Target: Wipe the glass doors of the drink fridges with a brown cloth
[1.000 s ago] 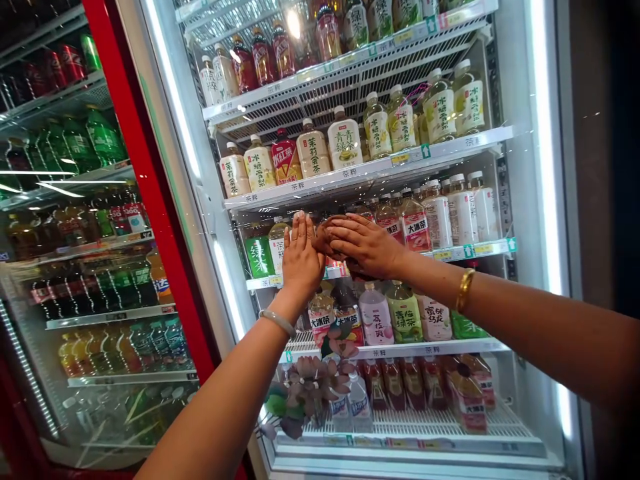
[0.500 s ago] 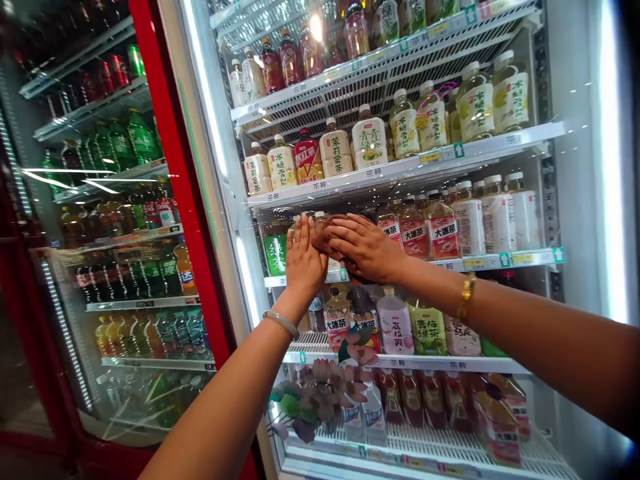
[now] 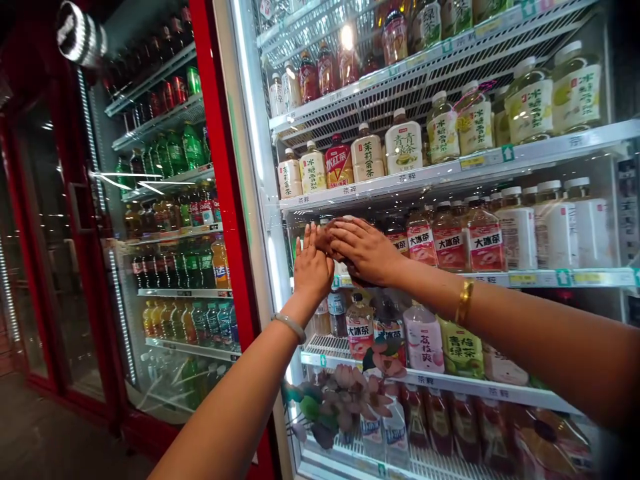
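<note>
My left hand (image 3: 313, 265) is raised with its fingers stretched upward, near the glass front of a lit drinks cooler. Beside it, my right hand (image 3: 367, 250) lies flat with its fingers pointing left, and nothing can be seen held in either. A dark brown shape (image 3: 326, 239) shows by the fingertips, perhaps a reflection; I cannot make out which. Behind the hands, bottles with red and white labels (image 3: 485, 243) stand on a cooler shelf (image 3: 537, 279). A pale bangle (image 3: 290, 327) is on the left wrist and a gold band (image 3: 465, 301) on the right.
A red frame (image 3: 220, 160) divides this cooler from another on the left, which holds green bottles (image 3: 193, 145) and cans. Further left stand dark glass doors with red frames (image 3: 57, 293). Pinkish flower shapes (image 3: 350, 400) overlay the lower shelves.
The view has turned left, so the coolers sit further right in the picture and more red-framed doors show. Both hands keep nearly the same pose, close together.
</note>
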`<state>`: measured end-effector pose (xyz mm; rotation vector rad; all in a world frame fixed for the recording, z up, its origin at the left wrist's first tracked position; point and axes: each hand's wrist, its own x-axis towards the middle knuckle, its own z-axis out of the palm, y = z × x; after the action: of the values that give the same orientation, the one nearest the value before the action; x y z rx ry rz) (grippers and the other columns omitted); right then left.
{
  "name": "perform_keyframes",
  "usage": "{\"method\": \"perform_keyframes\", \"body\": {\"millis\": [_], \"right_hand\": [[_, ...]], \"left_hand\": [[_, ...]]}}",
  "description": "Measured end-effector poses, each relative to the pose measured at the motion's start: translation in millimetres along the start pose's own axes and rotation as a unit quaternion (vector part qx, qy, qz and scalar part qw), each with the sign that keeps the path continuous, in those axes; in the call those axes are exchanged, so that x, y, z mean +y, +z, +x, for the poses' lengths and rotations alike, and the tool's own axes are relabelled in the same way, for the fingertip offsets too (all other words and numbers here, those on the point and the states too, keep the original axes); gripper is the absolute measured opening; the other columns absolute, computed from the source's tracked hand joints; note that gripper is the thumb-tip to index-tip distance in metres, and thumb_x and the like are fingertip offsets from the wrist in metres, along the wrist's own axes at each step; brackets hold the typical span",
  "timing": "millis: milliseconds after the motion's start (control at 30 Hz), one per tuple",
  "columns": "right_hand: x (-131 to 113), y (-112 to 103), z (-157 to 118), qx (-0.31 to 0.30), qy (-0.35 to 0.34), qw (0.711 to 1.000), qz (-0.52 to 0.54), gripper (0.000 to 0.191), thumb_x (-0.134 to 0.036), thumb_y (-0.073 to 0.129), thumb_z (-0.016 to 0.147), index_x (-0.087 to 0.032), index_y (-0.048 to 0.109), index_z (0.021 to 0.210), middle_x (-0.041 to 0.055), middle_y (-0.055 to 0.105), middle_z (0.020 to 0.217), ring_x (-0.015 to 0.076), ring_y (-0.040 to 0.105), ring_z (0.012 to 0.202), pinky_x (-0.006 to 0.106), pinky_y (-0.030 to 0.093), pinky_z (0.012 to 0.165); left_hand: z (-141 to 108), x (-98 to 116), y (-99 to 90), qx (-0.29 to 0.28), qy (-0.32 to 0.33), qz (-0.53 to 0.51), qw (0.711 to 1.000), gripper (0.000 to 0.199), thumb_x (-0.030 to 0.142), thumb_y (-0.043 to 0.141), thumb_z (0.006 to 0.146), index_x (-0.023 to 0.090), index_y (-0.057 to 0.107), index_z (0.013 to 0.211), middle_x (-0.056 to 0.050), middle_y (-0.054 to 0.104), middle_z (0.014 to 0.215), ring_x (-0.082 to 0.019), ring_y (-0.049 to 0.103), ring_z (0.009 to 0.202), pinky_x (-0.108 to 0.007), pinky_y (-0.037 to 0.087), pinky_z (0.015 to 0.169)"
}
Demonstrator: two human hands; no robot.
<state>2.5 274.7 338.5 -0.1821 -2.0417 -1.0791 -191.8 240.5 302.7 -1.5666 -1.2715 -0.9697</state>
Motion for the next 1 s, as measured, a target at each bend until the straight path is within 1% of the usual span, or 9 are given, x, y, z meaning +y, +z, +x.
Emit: {"method": "perform_keyframes", "body": {"millis": [133,233,333,500,667,733,833,900,1000], "right_hand": [[18.6,-11.4,-10.1,-0.022,-0.063,0.998,-0.013,0.055,-0.027,0.063,0.086,-0.019,0.059,0.14,0.0093,0.057,0.151,0.0267,0.044,0.146,0.05,0.026,0.129],[23.2,-8.7,8.8,0.014,0.044,0.999,-0.025,0.058,-0.028,0.064,0.086,-0.017,0.058,0.142,0.0118,0.051,0.156,0.0299,0.037,0.15,0.055,0.019,0.13],[5.3,6.5,31.0,0.02,0.102,0.994,-0.014,0.062,-0.03,0.064,0.087,-0.014,0.055,0.146,0.0137,0.044,0.162,0.0308,0.029,0.154,0.056,0.015,0.131],[-29.7,21.6,17.8,-0.021,0.007,1.0,0.008,0.058,-0.028,0.06,0.092,-0.017,0.053,0.148,0.0106,0.048,0.159,0.0266,0.035,0.152,0.052,0.022,0.13],[-9.2,3.6,-16.2,-0.041,-0.109,0.993,0.025,0.054,-0.027,0.061,0.091,-0.021,0.057,0.145,0.0071,0.059,0.15,0.0234,0.044,0.147,0.049,0.028,0.128],[6.7,-4.7,-12.2,-0.03,-0.084,0.996,0.003,0.054,-0.026,0.061,0.09,-0.022,0.057,0.144,0.0068,0.058,0.152,0.0236,0.043,0.148,0.049,0.025,0.129],[18.2,-8.3,12.0,-0.02,0.026,0.999,-0.032,0.059,-0.028,0.063,0.088,-0.02,0.056,0.146,0.0083,0.048,0.16,0.0269,0.037,0.151,0.05,0.021,0.13],[12.4,-3.5,28.1,-0.025,0.081,0.996,-0.035,0.064,-0.03,0.065,0.087,-0.018,0.054,0.148,0.0086,0.042,0.164,0.0291,0.033,0.154,0.051,0.019,0.13],[-9.0,7.9,31.3,-0.035,0.077,0.996,-0.025,0.061,-0.029,0.06,0.09,-0.02,0.053,0.15,0.0066,0.042,0.164,0.0285,0.032,0.155,0.051,0.021,0.129]], "left_hand": [[-10.2,-13.3,-0.9,-0.019,0.004,0.012,1.0,0.069,0.019,0.04,0.096,0.007,0.023,0.162,-0.017,0.022,0.172,-0.026,0.012,0.161,-0.052,0.015,0.132],[-9.8,-14.3,1.7,-0.017,-0.003,0.01,1.0,0.065,0.022,0.037,0.1,0.006,0.025,0.162,-0.018,0.022,0.171,-0.027,0.012,0.161,-0.053,0.015,0.132],[-9.7,-13.7,4.8,-0.001,-0.023,-0.006,1.0,0.065,0.022,0.037,0.1,0.005,0.025,0.162,-0.02,0.023,0.17,-0.027,0.013,0.161,-0.053,0.017,0.132],[-25.4,-24.8,3.3,-0.013,-0.046,-0.011,0.999,0.064,0.018,0.039,0.097,0.006,0.031,0.16,-0.021,0.03,0.168,-0.028,0.016,0.161,-0.053,0.021,0.131],[-40.0,-32.2,-3.4,-0.049,-0.008,0.01,0.999,0.07,0.018,0.038,0.097,0.008,0.019,0.164,-0.018,0.024,0.171,-0.026,0.012,0.161,-0.052,0.019,0.131],[-36.6,-29.6,-6.5,-0.051,-0.006,0.017,0.999,0.067,0.021,0.036,0.1,0.008,0.02,0.164,-0.018,0.024,0.171,-0.025,0.011,0.161,-0.051,0.019,0.131],[-23.4,-23.3,-11.6,-0.055,-0.026,0.019,0.998,0.066,0.021,0.035,0.1,0.006,0.022,0.163,-0.018,0.021,0.172,-0.025,0.011,0.161,-0.048,0.017,0.132],[-14.8,-18.9,-15.1,-0.066,-0.05,0.017,0.996,0.066,0.02,0.035,0.099,0.005,0.023,0.162,-0.018,0.02,0.172,-0.025,0.012,0.161,-0.047,0.016,0.132],[-12.4,-10.6,-20.5,-0.094,-0.06,0.02,0.994,0.063,0.019,0.036,0.098,0.004,0.03,0.16,-0.02,0.027,0.17,-0.026,0.015,0.161,-0.049,0.018,0.132]]}}
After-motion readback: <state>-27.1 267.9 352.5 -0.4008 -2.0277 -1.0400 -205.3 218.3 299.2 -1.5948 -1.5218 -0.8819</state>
